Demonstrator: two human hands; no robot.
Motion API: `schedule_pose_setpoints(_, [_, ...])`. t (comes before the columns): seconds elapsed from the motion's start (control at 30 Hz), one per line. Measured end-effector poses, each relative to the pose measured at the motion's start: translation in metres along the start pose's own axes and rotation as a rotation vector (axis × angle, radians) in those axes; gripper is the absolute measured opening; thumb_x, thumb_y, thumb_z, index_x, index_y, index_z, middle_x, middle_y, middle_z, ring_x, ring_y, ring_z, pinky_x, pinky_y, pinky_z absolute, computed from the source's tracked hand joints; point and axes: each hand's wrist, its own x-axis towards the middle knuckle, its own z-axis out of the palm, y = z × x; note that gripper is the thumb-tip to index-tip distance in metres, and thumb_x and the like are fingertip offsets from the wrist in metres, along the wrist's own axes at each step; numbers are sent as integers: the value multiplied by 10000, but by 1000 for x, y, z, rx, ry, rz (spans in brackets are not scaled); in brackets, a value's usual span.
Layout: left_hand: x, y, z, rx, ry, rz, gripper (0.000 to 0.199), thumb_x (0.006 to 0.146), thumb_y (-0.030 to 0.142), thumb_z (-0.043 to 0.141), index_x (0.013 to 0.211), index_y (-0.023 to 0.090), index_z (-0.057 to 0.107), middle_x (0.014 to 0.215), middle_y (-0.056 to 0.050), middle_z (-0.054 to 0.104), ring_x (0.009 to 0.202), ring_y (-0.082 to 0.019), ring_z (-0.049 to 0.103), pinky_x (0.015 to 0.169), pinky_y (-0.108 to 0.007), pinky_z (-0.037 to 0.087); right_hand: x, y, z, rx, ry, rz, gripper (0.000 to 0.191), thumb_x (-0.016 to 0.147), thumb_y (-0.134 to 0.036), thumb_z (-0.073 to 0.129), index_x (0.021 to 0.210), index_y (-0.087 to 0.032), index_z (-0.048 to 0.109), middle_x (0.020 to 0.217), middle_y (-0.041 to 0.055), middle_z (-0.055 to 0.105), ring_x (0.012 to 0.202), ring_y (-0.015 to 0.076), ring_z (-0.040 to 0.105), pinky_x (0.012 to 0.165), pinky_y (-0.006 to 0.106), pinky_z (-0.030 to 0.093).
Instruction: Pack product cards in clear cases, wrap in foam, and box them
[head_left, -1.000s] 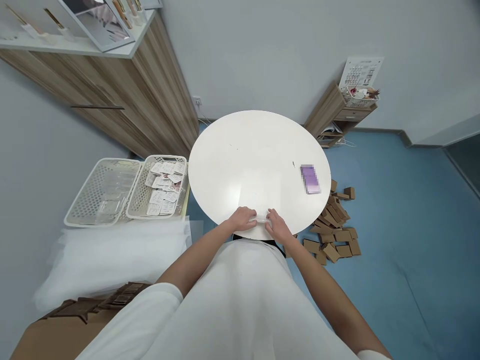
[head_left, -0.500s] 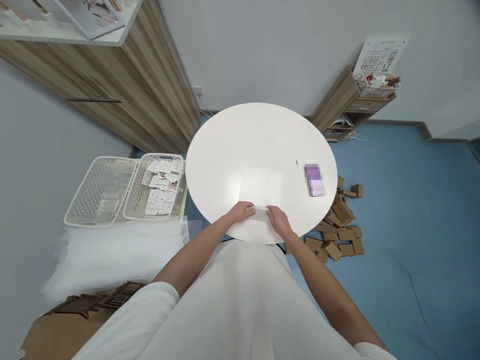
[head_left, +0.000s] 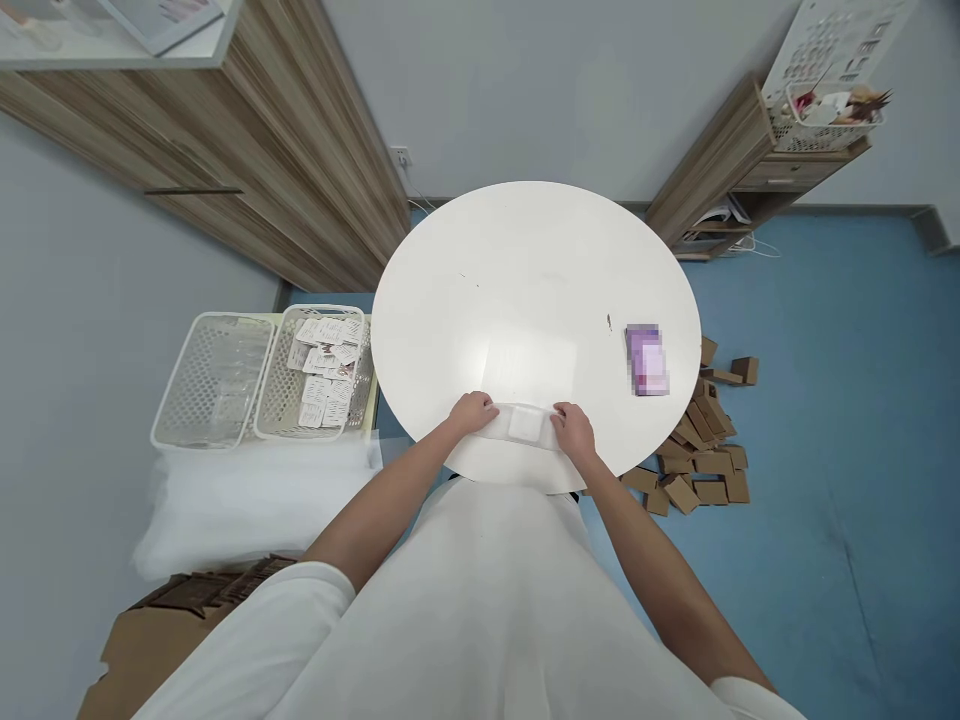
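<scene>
A translucent white strip [head_left: 495, 424] lies across the near edge of the round white table [head_left: 525, 250], with a small white square item [head_left: 526, 423] at its middle. My left hand [head_left: 472, 412] pinches the strip's left end. At the right end, my right hand [head_left: 574, 430] has its fingers closed on the strip. Farther right on the tabletop is a purple and pink item [head_left: 647, 362], its details blurred out.
Left of the table stand a basket of white cards [head_left: 364, 350] and a basket of clear items [head_left: 172, 385], with white sheeting [head_left: 262, 500] nearer me. Small brown boxes [head_left: 712, 463] lie on the floor at the right. A wooden cabinet [head_left: 300, 150] stands back left.
My hands have moved apart, and more of the strip shows between them, with the square item now visible. The view has shifted slightly.
</scene>
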Motion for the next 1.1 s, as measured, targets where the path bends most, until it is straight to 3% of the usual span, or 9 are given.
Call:
schedule_pose_setpoints(0.07, [-6, 4, 1, 91, 117, 27, 303, 729, 311, 508, 997, 176, 553, 986, -99, 582, 913, -259, 539, 740, -359, 418, -3, -1, 1, -109, 82, -63, 319, 808, -210, 422, 1114, -190, 509, 1134, 113, 530, 1031, 243, 494, 815, 370, 402])
schedule_pose_setpoints(0.17, [-16, 13, 7, 274, 248, 316, 487, 728, 346, 531, 1182, 199, 433, 1250, -117, 433, 1132, -284, 407, 896, -397, 332, -11, -6, 3, -200, 87, -289, 266, 792, -238, 481, 1050, -188, 525, 1234, 122, 469, 1155, 271, 398, 922, 423, 325])
schedule_pose_setpoints(0.23, [-20, 18, 14, 371, 170, 530, 565, 693, 394, 575, 1201, 212, 407, 1300, -106, 387, 1190, -289, 346, 956, -407, 264, -16, -10, 6, -223, -4, -429, 290, 751, -288, 559, 1021, -191, 521, 1265, 122, 446, 1181, 276, 374, 947, 432, 303])
schedule_pose_setpoints(0.3, [-21, 22, 21, 439, 78, 616, 613, 642, 385, 625, 1187, 209, 406, 1294, -104, 394, 1177, -287, 355, 963, -408, 240, -20, -12, 10, -251, -80, -470, 384, 693, -289, 629, 1038, -186, 496, 1281, 134, 427, 1162, 282, 393, 926, 435, 324])
schedule_pose_setpoints(0.47, [-22, 22, 31, 475, 75, 580, 508, 624, 279, 609, 1097, 189, 450, 1147, -97, 495, 1004, -249, 474, 869, -369, 309, -27, -15, 14, -281, -132, -438, 402, 660, -206, 627, 1029, -177, 470, 1236, 137, 446, 1073, 271, 452, 856, 408, 378])
schedule_pose_setpoints(0.67, [-33, 14, 23, 392, -30, 611, 504, 582, 392, 621, 1037, 201, 512, 1015, -66, 570, 928, -255, 530, 805, -349, 364, -46, -19, 6, -147, -229, -363, 367, 663, -315, 614, 982, -186, 486, 1029, 77, 570, 919, 221, 531, 757, 334, 421])
schedule_pose_setpoints(0.83, [-43, 11, 18, 312, -117, 565, 458, 653, 415, 569, 1065, 219, 539, 1021, -51, 608, 922, -238, 558, 785, -324, 397, -59, -20, -1, -59, -243, -304, 327, 709, -369, 586, 985, -204, 530, 1157, 82, 549, 1094, 234, 476, 876, 354, 371])
schedule_pose_setpoints(0.97, [-44, 10, 14, 239, -97, 546, 415, 752, 480, 472, 1073, 232, 558, 1091, -49, 586, 989, -224, 537, 828, -321, 399, -51, -21, -8, -87, -199, -283, 297, 740, -423, 558, 955, -220, 588, 1270, 76, 476, 1171, 248, 410, 931, 388, 323])
schedule_pose_setpoints(1.1, [-35, 2, 11, 172, 24, 556, 343, 775, 454, 469, 989, 223, 605, 1089, -66, 556, 1006, -216, 516, 849, -315, 400, -36, -27, -16, -118, -191, -210, 328, 786, -466, 489, 976, -235, 625, 1106, 70, 567, 1010, 219, 516, 855, 342, 372])
